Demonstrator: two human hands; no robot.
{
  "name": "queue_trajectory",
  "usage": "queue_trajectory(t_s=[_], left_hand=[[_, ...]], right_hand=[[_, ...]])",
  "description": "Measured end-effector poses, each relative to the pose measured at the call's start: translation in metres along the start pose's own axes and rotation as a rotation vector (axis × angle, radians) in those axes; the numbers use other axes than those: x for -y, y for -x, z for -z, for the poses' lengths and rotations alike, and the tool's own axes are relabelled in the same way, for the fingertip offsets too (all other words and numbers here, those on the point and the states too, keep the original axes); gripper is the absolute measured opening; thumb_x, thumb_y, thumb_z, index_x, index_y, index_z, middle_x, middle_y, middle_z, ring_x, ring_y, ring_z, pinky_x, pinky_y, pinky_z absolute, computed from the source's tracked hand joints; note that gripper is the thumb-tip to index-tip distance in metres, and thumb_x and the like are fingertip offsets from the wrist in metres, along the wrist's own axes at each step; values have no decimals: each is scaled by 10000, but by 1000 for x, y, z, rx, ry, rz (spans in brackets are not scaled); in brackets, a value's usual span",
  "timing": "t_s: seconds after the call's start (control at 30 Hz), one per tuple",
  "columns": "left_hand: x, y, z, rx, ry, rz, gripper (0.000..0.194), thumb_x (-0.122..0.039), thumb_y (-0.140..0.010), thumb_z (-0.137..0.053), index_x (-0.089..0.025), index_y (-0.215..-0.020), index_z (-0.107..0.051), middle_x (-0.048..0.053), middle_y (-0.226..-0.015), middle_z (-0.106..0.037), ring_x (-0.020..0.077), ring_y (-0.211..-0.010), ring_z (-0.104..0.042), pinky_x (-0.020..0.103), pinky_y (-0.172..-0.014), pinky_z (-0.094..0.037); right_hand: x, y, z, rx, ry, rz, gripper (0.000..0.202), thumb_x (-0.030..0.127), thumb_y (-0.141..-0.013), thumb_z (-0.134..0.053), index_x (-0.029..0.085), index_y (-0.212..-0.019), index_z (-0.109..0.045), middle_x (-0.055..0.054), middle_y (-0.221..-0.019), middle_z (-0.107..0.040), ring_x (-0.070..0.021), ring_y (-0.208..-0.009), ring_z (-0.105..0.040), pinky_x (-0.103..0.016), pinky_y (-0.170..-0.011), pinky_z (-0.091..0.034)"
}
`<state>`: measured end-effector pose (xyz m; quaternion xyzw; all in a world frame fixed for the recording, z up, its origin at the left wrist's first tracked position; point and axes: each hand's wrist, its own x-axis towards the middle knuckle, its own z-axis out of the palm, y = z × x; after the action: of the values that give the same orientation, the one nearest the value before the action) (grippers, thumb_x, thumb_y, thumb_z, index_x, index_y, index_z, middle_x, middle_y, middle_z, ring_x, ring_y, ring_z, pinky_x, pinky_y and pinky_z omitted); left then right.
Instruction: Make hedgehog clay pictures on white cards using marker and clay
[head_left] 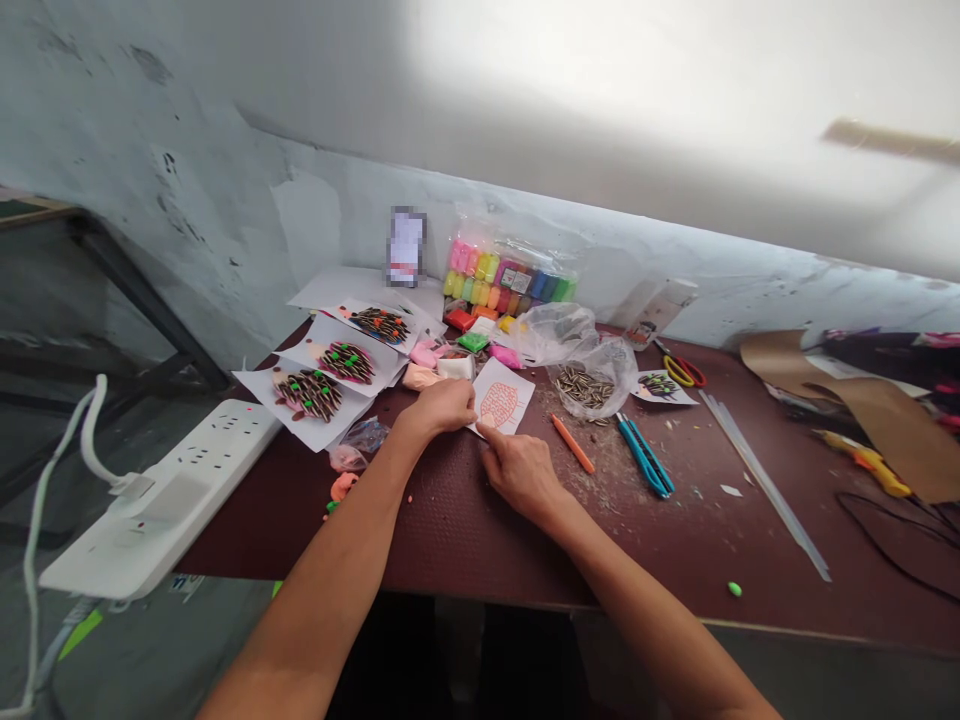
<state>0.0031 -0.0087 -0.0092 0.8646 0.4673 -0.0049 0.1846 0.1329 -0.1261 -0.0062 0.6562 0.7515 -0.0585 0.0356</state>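
Note:
A white card (514,378) with an orange line drawing of a rounded, spiky shape lies on the brown table between my hands. My left hand (448,403) has its fingers curled at the card's left edge, gripping it there. My right hand (521,470) reaches in from the lower right. Its index finger is stretched onto the card's lower left corner, with the thumb apart below and the other fingers bent. A small pale patch shows beside that fingertip; I cannot tell what it is. White clay (456,368) and a peach clay block (421,377) lie just beyond my left hand.
Finished hedgehog cards (307,395) overlap at left, near a power strip (161,500). Clay packs (510,280) lean on the wall. A bag of seeds (585,385), an orange pen (572,443), a blue cutter (645,455), scissors (684,370), glue sticks (765,485) and a glue gun (866,462) lie rightward.

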Motion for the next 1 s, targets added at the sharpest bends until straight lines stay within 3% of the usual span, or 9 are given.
queue_trajectory(t_s=[0.17,0.57,0.77,1.0], left_hand=[[0,0,-1,-9,5,2,234,-228,-740,-589,-167,-891,-756,110,-936,-755,234,-905,-682,259,-707,-477],[-1,0,1,6,8,7,249,-221,-739,-578,-161,-898,-759,116,-917,-757,237,-877,-686,271,-706,-483],[-1,1,1,11,17,8,251,-226,-737,-576,-159,-900,-755,113,-918,-756,242,-877,-687,281,-696,-479],[0,0,0,-2,2,3,252,-231,-743,-578,-161,-906,-757,116,-938,-756,247,-903,-683,279,-698,-476]], right_hand=[[0,-2,3,39,44,-70,416,267,-960,-375,247,-1342,-539,-98,-1001,-750,-240,-914,-701,-298,-741,-432],[7,0,0,74,52,-10,396,274,-972,-349,214,-1311,-545,-121,-997,-749,-250,-915,-704,-309,-750,-446],[5,3,0,26,30,40,373,269,-969,-362,225,-1283,-559,-101,-1004,-750,-243,-917,-708,-292,-734,-444],[3,0,-1,42,93,-61,402,234,-969,-351,195,-1337,-506,-128,-957,-749,-259,-884,-716,-302,-717,-461]])
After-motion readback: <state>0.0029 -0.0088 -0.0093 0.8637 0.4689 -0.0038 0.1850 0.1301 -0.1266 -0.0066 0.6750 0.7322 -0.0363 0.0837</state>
